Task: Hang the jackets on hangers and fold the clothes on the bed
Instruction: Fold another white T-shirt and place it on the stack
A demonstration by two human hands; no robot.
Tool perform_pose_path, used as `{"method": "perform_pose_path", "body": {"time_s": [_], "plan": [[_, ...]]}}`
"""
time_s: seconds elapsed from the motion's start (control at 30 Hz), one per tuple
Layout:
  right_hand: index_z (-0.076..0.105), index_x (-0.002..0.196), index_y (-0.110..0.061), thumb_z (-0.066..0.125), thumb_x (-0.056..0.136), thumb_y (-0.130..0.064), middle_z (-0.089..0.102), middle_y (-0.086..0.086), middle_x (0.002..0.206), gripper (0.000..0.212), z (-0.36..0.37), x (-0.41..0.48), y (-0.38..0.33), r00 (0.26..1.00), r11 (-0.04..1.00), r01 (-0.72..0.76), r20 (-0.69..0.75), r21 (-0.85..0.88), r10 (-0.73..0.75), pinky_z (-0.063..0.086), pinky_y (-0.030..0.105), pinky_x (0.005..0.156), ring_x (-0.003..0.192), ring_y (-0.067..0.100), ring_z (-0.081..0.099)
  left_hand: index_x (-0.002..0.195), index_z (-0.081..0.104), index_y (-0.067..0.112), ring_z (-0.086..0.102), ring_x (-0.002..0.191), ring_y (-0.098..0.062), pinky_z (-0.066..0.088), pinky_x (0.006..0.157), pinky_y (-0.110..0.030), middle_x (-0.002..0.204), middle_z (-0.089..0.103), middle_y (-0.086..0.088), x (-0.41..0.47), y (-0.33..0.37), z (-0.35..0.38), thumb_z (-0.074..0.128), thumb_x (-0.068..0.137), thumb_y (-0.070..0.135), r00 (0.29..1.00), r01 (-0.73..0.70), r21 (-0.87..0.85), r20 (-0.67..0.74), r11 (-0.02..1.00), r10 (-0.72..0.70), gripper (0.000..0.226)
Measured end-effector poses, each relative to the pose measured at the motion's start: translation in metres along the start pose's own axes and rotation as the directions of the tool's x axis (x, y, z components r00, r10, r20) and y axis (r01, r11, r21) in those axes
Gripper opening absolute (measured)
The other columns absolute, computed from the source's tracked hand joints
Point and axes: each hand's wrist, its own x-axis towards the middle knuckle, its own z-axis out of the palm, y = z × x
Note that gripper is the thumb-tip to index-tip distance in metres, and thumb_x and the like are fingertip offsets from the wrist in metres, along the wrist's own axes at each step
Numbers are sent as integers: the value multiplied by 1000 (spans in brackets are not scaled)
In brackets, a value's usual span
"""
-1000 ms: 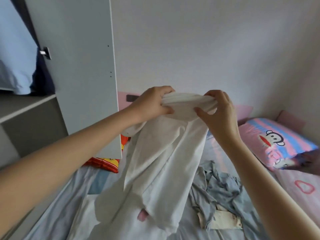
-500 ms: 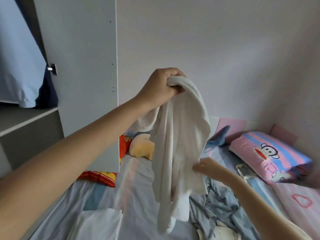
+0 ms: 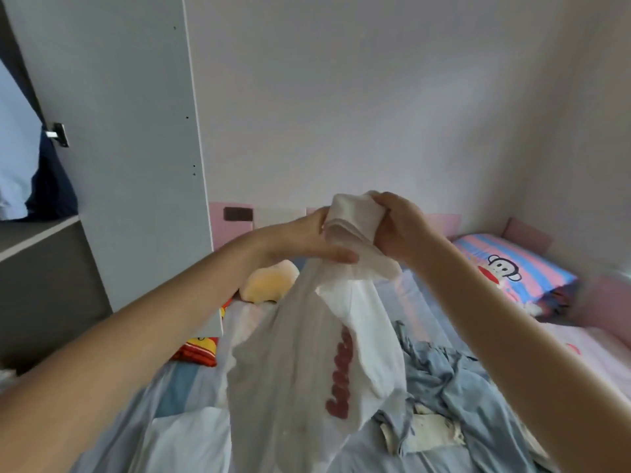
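A white garment with red lettering (image 3: 317, 363) hangs in the air over the bed (image 3: 191, 387). Its bunched top edge is held at chest height by both hands. My left hand (image 3: 307, 238) grips the bunch from the left, thumb underneath. My right hand (image 3: 399, 227) grips the same bunch from the right, fingers curled over the fabric. The garment's lower part drapes down toward the bed. A crumpled light blue garment (image 3: 454, 380) lies on the bed to the right, below my right forearm. Folded white cloth (image 3: 191, 438) lies on the bed at the lower left.
An open grey wardrobe door (image 3: 112, 148) stands at the left, with a shelf (image 3: 37, 230) and hanging blue clothes (image 3: 20, 155) behind it. A yellow plush toy (image 3: 269, 281), a red-yellow item (image 3: 199, 349) and a striped monkey pillow (image 3: 512, 268) lie at the bed's head.
My right hand rose from the garment's lower edge to grip its top beside my left hand. The left hand came down a little. The red lettering now faces me.
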Motion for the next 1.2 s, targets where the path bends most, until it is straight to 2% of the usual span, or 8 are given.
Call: {"method": "perform_pose_path", "body": {"time_s": [0.23, 0.4, 0.53, 0.73, 0.83, 0.93, 1.03, 1.2], "plan": [[52, 84, -10, 34, 101, -13, 67, 11, 71, 25, 2, -11, -4, 994, 989, -15, 112, 147, -1, 55, 35, 52, 63, 24, 67, 105, 64, 7, 64, 98, -27, 51, 91, -41, 103, 68, -12, 5, -32, 33, 77, 66, 20, 913, 96, -104, -388, 990, -129, 44], [60, 75, -1, 59, 68, 8, 66, 8, 61, 12, -30, -20, -39, 992, 928, -22, 127, 373, -27, 38, 14, 30, 34, 8, 52, 89, 59, 13, 63, 70, -13, 55, 58, -19, 89, 66, -15, -5, -51, 23, 61, 87, 1, 869, -36, -243, -487, 969, -90, 12], [61, 53, -8, 42, 98, -7, 58, 0, 49, 48, -55, -23, -40, 998, 968, 54, 19, 246, -61, 41, 11, 37, 39, 4, 54, 90, 59, 16, 55, 71, -8, 44, 64, -20, 85, 62, -3, 1, -40, 10, 47, 93, 0, 770, -199, -177, -637, 964, 42, 20], [52, 114, -26, 52, 95, -18, 56, -7, 121, 20, -52, -32, -26, 935, 934, 354, -2, -52, -355, 42, 31, 92, 112, 11, 52, 94, 64, 8, 54, 70, 6, 40, 68, -7, 84, 61, 2, 15, -7, 18, 41, 92, -6, 691, -306, -11, -691, 952, 214, 27], [31, 131, -34, 79, 74, -20, 44, -7, 134, 76, -40, -34, -12, 823, 483, 565, 419, -669, -384, 37, 16, 98, 117, 2, 45, 88, 65, 12, 54, 65, 8, 41, 65, -13, 75, 61, 10, 19, 10, 38, 49, 88, -5, 762, -387, 98, -525, 917, 378, 24], [53, 116, -25, 79, 75, -15, 63, -2, 102, 49, -36, -35, -6, 849, 237, 519, 461, -822, -258, 46, 20, 83, 93, 6, 58, 82, 66, 12, 57, 66, 3, 45, 65, -17, 72, 65, 7, 18, 17, 46, 57, 88, 2, 771, -417, 72, -499, 906, 395, 14], [62, 83, -20, 67, 87, -14, 60, -6, 74, 9, -46, -41, -13, 891, 275, 449, 404, -850, -208, 42, 19, 66, 65, 0, 53, 75, 60, 10, 58, 64, -12, 45, 60, -21, 69, 66, -9, 8, 17, 40, 73, 81, 14, 775, -387, -22, -550, 922, 312, 15], [65, 70, -28, 49, 95, -11, 60, -14, 64, 34, -38, -48, -2, 859, 477, 496, 332, -725, -388, 42, 18, 65, 67, 2, 52, 81, 60, 14, 49, 55, -4, 38, 53, -18, 65, 61, -6, -9, 11, 44, 83, 69, 30, 820, -362, 25, -466, 932, 331, 30]]}}
